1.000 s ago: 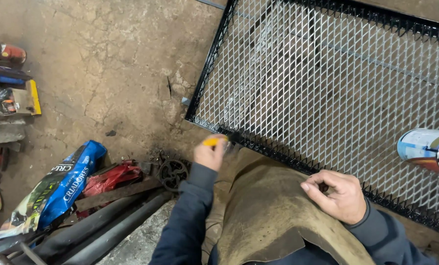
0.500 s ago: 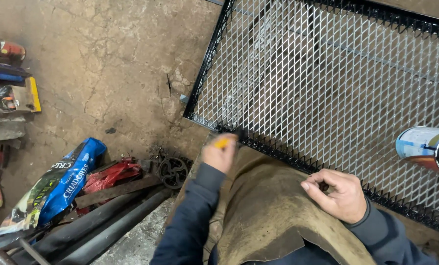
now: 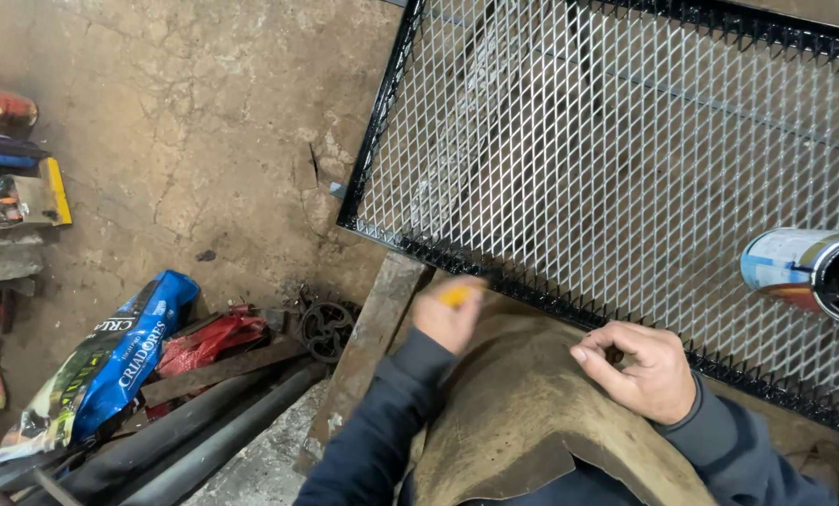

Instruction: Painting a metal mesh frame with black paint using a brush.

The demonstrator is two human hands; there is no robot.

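Yellow-handled brush (image 3: 456,296) sits pinched in the left hand (image 3: 445,317), fingers curled tight round it, its tip hidden at the near black-painted edge of the silvery expanded-metal mesh panel (image 3: 607,141). Right hand (image 3: 637,368) is loosely curled, thumb meeting fingertips, resting on the worn brown leather apron (image 3: 513,412) just beside that edge. A paint tin (image 3: 794,267) lies on the mesh at right. Blue feed bag (image 3: 101,370) lies well off left on the cracked concrete floor (image 3: 204,141).

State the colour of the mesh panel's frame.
Glossy black frame, around silvery metal mesh; only the head view shows it.
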